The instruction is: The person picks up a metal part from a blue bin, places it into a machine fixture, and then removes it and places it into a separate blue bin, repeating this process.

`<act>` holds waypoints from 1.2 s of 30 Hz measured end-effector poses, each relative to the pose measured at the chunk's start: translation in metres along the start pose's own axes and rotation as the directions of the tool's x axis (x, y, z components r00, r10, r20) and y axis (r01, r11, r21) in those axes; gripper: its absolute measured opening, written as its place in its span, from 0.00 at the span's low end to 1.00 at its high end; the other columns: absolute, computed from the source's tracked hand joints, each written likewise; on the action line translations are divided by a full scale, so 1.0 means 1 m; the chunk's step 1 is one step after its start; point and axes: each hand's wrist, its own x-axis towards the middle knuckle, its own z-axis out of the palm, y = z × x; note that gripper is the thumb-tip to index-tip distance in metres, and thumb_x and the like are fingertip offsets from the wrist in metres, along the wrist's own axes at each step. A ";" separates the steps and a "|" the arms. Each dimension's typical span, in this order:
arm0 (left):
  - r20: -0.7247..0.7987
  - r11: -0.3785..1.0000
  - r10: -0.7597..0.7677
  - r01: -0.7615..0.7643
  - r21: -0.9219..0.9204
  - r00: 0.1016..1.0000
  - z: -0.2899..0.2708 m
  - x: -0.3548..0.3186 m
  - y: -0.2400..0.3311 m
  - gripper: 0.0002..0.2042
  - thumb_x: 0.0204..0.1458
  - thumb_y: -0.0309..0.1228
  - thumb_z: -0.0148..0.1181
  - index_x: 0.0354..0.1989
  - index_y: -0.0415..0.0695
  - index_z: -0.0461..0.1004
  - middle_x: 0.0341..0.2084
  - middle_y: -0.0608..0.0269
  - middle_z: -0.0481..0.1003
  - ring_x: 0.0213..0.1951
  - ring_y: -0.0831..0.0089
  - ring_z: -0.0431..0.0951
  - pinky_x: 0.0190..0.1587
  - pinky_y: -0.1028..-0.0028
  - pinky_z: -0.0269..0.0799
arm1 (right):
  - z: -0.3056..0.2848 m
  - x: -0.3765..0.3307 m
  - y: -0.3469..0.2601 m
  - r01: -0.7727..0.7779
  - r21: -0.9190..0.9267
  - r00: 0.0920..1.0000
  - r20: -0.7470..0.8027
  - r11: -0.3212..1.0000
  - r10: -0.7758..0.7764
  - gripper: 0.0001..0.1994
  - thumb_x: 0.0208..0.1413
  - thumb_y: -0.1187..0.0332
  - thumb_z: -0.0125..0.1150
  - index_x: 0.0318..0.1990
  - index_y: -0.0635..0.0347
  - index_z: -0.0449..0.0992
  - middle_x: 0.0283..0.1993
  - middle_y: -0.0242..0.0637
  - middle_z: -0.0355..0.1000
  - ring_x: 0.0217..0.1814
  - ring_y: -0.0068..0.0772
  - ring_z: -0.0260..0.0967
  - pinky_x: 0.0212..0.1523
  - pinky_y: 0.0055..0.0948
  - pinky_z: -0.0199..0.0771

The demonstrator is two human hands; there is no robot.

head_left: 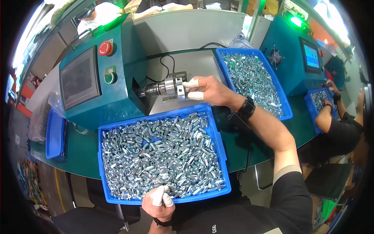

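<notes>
My right hand (216,91) reaches to a silver clamp block (180,89) at the end of a machine's spindle (155,89). White finger covers are on its thumb and forefinger, whose tips press at the block's right face; any part between them is hidden. Below, a blue tray (222,160) is heaped with small shiny metal sleeve-like parts (167,156). My left hand (159,204) is at the tray's front rim, its white-covered fingers curled together over the nearest parts. What those fingers hold, if anything, cannot be made out.
The green machine (117,78) carries a dark screen, a red knob (105,48) and a green button (110,78). Another blue tray of metal parts (255,80) stands at right, beside a second machine (288,54). A co-worker's arms (331,113) are far right; an upright blue tray (55,134) is left.
</notes>
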 end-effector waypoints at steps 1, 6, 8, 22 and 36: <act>0.009 1.000 0.009 -0.009 0.001 1.000 0.000 -0.001 0.000 0.10 0.67 0.29 0.57 0.51 0.37 0.79 0.28 0.60 0.83 0.28 0.62 0.81 0.32 0.67 0.75 | 0.001 -0.001 -0.001 0.000 0.007 1.000 -0.011 1.000 0.000 0.20 0.64 0.72 0.69 0.63 0.63 0.79 0.49 0.33 0.78 0.53 0.27 0.76 0.58 0.29 0.74; -0.012 1.000 -0.002 0.002 0.022 1.000 0.003 -0.001 0.002 0.10 0.67 0.29 0.57 0.50 0.37 0.79 0.28 0.59 0.83 0.28 0.62 0.81 0.32 0.67 0.74 | 0.001 -0.001 0.001 -0.021 0.073 1.000 0.014 0.997 0.020 0.20 0.63 0.71 0.70 0.63 0.60 0.80 0.49 0.33 0.79 0.52 0.26 0.75 0.57 0.29 0.73; -0.009 1.000 -0.007 0.007 0.028 1.000 0.001 0.000 0.002 0.10 0.67 0.29 0.57 0.49 0.37 0.78 0.29 0.59 0.83 0.28 0.62 0.81 0.33 0.67 0.74 | 0.004 0.001 0.005 0.032 0.098 0.999 -0.036 0.995 -0.029 0.20 0.61 0.68 0.72 0.61 0.56 0.82 0.44 0.33 0.79 0.45 0.26 0.75 0.49 0.28 0.73; -0.018 1.000 0.003 -0.002 0.012 1.000 0.001 0.000 0.001 0.10 0.66 0.28 0.58 0.49 0.37 0.79 0.29 0.59 0.83 0.28 0.62 0.81 0.32 0.67 0.74 | 0.001 0.002 0.004 0.097 0.078 0.995 0.015 0.992 -0.098 0.17 0.65 0.67 0.68 0.60 0.58 0.82 0.44 0.34 0.79 0.46 0.25 0.74 0.50 0.28 0.72; -0.061 1.000 -0.006 0.006 0.005 0.998 0.003 -0.005 -0.001 0.09 0.64 0.26 0.60 0.49 0.37 0.81 0.28 0.59 0.83 0.29 0.62 0.81 0.34 0.66 0.75 | -0.012 -0.007 -0.011 -0.339 0.180 0.909 -0.191 0.924 0.370 0.19 0.68 0.56 0.66 0.54 0.65 0.82 0.39 0.32 0.82 0.38 0.29 0.77 0.41 0.33 0.79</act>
